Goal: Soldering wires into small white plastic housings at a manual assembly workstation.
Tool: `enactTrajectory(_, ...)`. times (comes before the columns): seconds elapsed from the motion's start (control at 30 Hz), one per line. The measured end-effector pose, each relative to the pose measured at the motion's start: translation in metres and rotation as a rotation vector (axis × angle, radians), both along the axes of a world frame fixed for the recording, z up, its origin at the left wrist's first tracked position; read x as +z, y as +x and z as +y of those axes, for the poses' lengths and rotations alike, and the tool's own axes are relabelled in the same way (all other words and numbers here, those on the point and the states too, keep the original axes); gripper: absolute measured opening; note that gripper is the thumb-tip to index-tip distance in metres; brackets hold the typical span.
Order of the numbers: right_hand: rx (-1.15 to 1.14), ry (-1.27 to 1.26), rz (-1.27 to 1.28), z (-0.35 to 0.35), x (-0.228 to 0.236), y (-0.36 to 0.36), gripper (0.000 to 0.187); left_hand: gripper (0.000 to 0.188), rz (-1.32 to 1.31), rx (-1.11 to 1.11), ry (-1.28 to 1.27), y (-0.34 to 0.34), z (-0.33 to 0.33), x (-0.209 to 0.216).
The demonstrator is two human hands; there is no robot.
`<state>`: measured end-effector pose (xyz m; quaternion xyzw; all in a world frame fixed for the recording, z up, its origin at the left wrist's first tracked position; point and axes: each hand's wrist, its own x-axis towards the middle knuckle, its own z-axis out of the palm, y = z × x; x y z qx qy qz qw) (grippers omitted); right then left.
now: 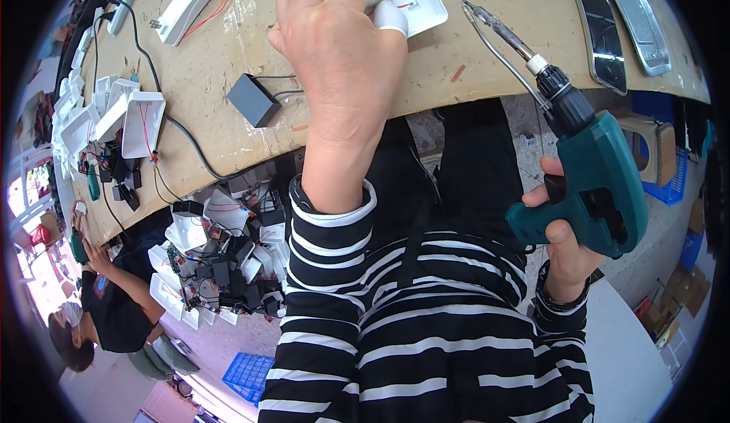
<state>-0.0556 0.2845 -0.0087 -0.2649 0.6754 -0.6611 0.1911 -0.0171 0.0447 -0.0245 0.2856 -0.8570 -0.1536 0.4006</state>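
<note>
My left hand [334,50], with white finger cots on its fingertips, is closed on the near edge of a white plastic case [427,12]. Inside that case red wires run to small metal contacts. In my right hand [566,252] is a green soldering gun [608,172], gripped by its handle. The gun's dark metal tip points up and left over the table edge, apart from the case. A dark grey rectangular block [254,101] with two dark wires lies beside my left wrist.
A white plug-in housing [185,11] with red wires lies at the far left of the tabletop [251,28]. A dark phone-like slab [598,31] and a metal tray [635,20] sit far right. Below the table, many assembled parts [220,256] are heaped. A co-worker [114,294] works at left.
</note>
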Motion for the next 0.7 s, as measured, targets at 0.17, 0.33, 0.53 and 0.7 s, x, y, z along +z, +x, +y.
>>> enactTrajectory(0.17,0.012,-0.012,0.013,-0.001,0.001,-0.006,0.070,0.016,-0.098,-0.002,-0.018,0.004,0.002,0.007)
enactTrajectory(0.33,0.018,-0.024,0.014,-0.002,0.000,-0.010,0.070,0.045,0.005,-0.128,-0.194,0.024,-0.001,0.015)
enactTrajectory(0.53,0.028,-0.039,0.046,0.003,0.000,-0.009,0.066,0.041,-0.107,-0.186,-0.031,0.026,-0.013,-0.004)
enactTrajectory(0.7,0.068,-0.097,0.068,0.005,-0.002,-0.007,0.061,0.038,0.092,-0.147,-0.005,0.046,-0.028,0.004)
